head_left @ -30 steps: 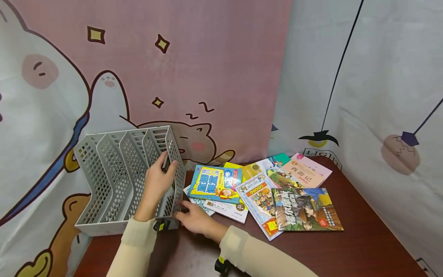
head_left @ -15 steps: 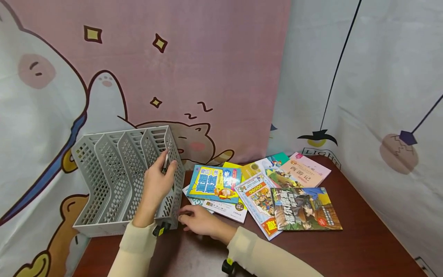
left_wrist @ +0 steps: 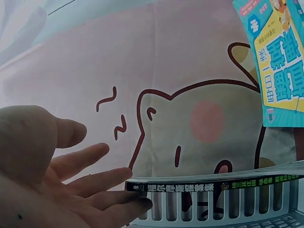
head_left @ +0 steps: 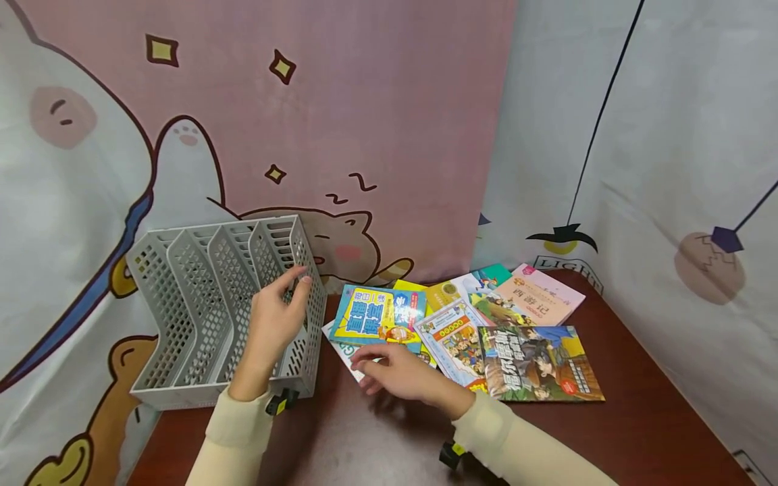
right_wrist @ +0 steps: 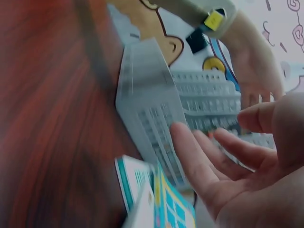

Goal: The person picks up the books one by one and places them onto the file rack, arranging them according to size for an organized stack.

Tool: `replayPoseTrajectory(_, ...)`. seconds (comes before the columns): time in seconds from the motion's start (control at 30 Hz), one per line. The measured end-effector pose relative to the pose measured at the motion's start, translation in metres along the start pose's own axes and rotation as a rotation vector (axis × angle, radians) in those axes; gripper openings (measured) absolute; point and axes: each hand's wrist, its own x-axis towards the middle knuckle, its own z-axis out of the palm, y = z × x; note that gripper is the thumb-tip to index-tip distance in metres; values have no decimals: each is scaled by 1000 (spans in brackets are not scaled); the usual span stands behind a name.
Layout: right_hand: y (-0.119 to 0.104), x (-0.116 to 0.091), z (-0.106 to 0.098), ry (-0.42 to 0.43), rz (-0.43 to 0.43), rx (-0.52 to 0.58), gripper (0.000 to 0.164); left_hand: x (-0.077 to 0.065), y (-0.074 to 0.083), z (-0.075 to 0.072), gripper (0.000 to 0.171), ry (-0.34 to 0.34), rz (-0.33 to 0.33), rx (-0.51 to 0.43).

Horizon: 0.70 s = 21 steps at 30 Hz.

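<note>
A grey file rack [head_left: 225,398] with slanted, perforated dividers stands at the left. My left hand [head_left: 276,320] is over its rightmost compartment, thumb apart from the fingers. In the left wrist view a thin book with a black spine [left_wrist: 199,185] stands in that compartment, and the extended fingers [left_wrist: 114,178] lie right at its end. My right hand [head_left: 401,371] hovers beside the pile, fingers loosely bent and holding nothing. Next to it lies a blue and yellow book [head_left: 379,314], on top of a white book [head_left: 343,351] partly hidden by the hand.
More books are spread to the right: a comic-style cover [head_left: 452,337], a dark illustrated book [head_left: 541,364] and a pink book [head_left: 537,297]. They lie on a reddish-brown table [head_left: 644,418]. A printed cloth backdrop [head_left: 389,135] hangs behind.
My right hand has moved right, from the rack's front right corner to the front of the book pile. The left hand stays over the rack, and the book edge between thumb and fingers no longer shows.
</note>
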Motion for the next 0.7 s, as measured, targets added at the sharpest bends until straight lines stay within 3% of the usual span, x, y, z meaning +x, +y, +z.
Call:
replayPoseTrajectory(0.33,10,-58,-74,50,-10,-189,32,-2,9,4,33,54,68,-17)
replayPoseTrajectory(0.57,12,-91,-123,217,13,-310,34,-6,19,22,27,116,223,-8)
replayPoseTrajectory(0.7,14,-105,-146,302,44,-326,34,-15,32,42,23,61,313,-43)
